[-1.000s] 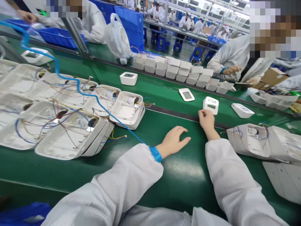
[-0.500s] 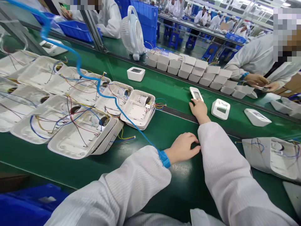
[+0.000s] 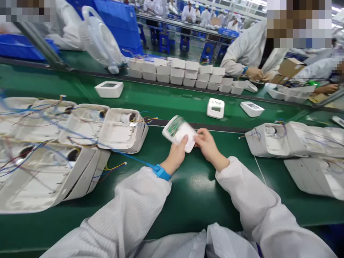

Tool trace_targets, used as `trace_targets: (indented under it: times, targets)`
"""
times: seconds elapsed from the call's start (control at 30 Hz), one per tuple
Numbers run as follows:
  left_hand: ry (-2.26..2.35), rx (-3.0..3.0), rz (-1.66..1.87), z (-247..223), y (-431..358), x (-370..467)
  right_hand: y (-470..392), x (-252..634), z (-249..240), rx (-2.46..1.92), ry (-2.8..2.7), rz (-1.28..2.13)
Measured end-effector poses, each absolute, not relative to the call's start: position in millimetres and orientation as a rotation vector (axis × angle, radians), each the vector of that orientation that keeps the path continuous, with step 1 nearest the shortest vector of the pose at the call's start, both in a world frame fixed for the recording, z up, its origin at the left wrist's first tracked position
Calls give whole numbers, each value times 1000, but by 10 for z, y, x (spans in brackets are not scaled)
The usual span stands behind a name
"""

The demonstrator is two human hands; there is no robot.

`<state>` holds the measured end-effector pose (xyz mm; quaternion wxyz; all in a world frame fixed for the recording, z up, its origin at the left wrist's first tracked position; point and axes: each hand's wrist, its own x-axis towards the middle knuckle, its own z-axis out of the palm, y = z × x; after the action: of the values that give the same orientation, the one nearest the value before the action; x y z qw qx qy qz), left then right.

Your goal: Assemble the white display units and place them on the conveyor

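Note:
Both my hands hold a white plastic cover (image 3: 190, 140) with a green circuit board (image 3: 175, 126) showing on its inner side. It is tilted above the green bench (image 3: 188, 200) and slightly blurred. My left hand (image 3: 176, 154) grips its lower left part, the thumb lying across the white face. My right hand (image 3: 208, 145) pinches its right edge, fingers bent. A blue band (image 3: 162, 172) with a coiled blue cord circles my left wrist. Nearest on the left is an open white housing (image 3: 118, 130) with a motor-like part and loose coloured wires.
Several stacked white housings (image 3: 34, 172) with trailing wires crowd the left; more housings (image 3: 276, 139) stand at right. On the far belt lie white display units (image 3: 215, 108). Beyond stand a fan (image 3: 100, 37), rows of white shells (image 3: 177, 73) and a co-worker's hands (image 3: 256, 74).
My right hand has brought the white display cover from the belt toward me, its board side now showing. My left hand has taken hold of it too. The view has swung right.

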<state>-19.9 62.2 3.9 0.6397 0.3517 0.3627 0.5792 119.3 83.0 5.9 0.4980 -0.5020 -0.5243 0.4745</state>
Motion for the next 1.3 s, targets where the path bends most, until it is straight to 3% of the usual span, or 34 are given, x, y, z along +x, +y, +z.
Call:
trace_targets:
  times: [0.07,0.13,0.43,0.67,0.93,1.0,1.13,1.3]
  targets:
    - [697,747,1209,78,566,-189,507,1230,95,-1233,-1410,1240]
    - [602,711,1108,139,495,-185,283,1394,196,-1324,-1505,1083]
    - [707,703,1113,215,473,-173,-500,3323,798,-1969,-1027,-299]
    - [658,748,1030,300,495,-174,-516,3981,842,-2230,-1072,-283]
    - [619,698,1055,361,454,-260,-831,3475,481,-1974,-1053,-771]
    - [605,684,1058,365,454,-267,-981,3184,325,-1879,-1301,-662]
    - [597,668,1102,359,468,-257,-1065,2672,158,-1554,-1938,-57]
    - [560,711,1129,358,434,-256,-956,2502,290,-1433,-2077,503]
